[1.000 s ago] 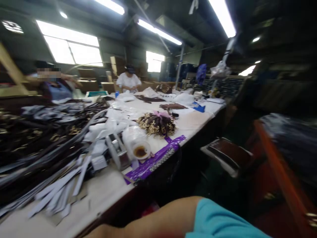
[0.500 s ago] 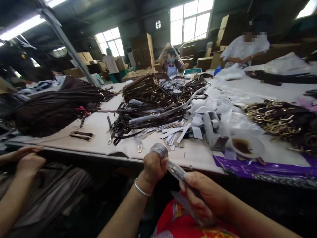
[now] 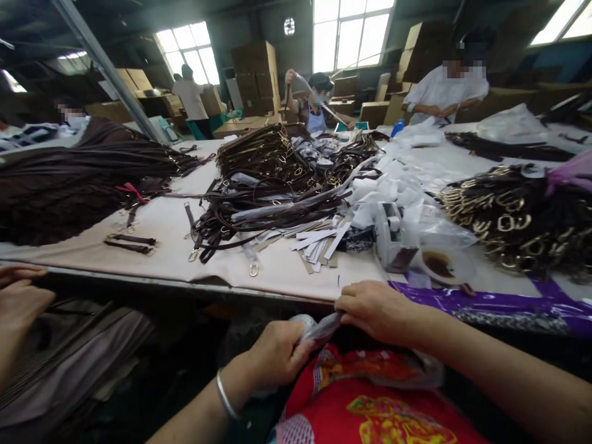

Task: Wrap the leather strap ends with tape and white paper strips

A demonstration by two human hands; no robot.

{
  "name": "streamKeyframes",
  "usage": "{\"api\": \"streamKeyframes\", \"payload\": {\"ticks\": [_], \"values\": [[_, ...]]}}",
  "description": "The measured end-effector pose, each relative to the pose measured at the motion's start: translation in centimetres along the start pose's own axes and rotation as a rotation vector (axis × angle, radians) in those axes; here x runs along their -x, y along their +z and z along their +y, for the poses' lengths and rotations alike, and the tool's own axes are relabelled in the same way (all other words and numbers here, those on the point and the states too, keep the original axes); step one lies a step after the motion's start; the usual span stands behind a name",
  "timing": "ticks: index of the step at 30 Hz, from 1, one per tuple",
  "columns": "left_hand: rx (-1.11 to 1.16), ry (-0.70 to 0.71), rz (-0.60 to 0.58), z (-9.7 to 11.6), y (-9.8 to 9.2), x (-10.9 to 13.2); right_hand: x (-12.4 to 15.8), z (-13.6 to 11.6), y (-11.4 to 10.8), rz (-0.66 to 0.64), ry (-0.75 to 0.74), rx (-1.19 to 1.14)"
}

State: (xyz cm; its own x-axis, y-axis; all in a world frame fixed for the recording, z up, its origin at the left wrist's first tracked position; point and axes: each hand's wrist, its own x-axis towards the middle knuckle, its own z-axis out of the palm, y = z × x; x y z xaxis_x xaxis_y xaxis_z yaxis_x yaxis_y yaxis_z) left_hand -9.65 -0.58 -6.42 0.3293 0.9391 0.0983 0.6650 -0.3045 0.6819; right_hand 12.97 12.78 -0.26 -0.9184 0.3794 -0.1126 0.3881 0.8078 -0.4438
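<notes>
Your left hand point(image 3: 277, 357) grips the near end of the wrapped strip point(image 3: 324, 325), which slants up and right to your right hand point(image 3: 377, 308), pinching its far end just below the table point(image 3: 157, 231) edge.

I'm looking into a leather-goods workshop: a long worktable point(image 3: 157, 225) heaped with dark straps point(image 3: 259, 206) and brass buckles point(image 3: 504, 213), cardboard boxes point(image 3: 254, 68) stacked behind it, a co-worker point(image 3: 444, 92) at its far side.

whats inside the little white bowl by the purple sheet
A dark brown puddle or stain lies in the bottom of the white bowl; the rest looks bare. What it is cannot be told, and anything under the bowl is covered.
</notes>
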Motion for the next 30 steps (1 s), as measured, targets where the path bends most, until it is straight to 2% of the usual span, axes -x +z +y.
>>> {"api": "streamKeyframes", "payload": {"ticks": [2,4,6,8,11,17,22,26,30], "values": [[0.349,-0.084,-0.09,1.1,-0.4,0.7,-0.4,-0.3,0.1,-0.035,-0.077,0.033],[0.753,-0.199,-0.136,2.0,-0.6,1.2,-0.7,-0.5,0.5,-0.031,-0.092,-0.115],[1.116,-0.278,-0.13,2.7,-0.6,1.5,-0.8,-0.8,1.2,0.046,-0.067,-0.308],[1.331,-0.288,-0.06,3.2,-0.5,1.7,-0.9,-1.1,1.9,0.168,-0.074,-0.455],[1.491,-0.316,0.067,3.7,-0.2,1.4,-1.4,-2.3,3.5,0.285,-0.136,-0.598],[1.797,-0.273,0.367,4.2,0.6,-0.6,-2.7,-5.2,7.0,0.36,-0.1,-0.974],[1.946,-0.23,0.519,4.3,2.1,-2.1,-2.1,-5.3,7.9,0.422,0.002,-0.846],[1.996,-0.201,0.579,4.1,3.4,-2.6,-1.7,-5.0,8.4,0.447,0.157,-0.768],[1.935,-0.198,0.619,4.0,4.8,-2.8,-1.4,-4.5,8.7,0.409,0.162,-0.666]]}}
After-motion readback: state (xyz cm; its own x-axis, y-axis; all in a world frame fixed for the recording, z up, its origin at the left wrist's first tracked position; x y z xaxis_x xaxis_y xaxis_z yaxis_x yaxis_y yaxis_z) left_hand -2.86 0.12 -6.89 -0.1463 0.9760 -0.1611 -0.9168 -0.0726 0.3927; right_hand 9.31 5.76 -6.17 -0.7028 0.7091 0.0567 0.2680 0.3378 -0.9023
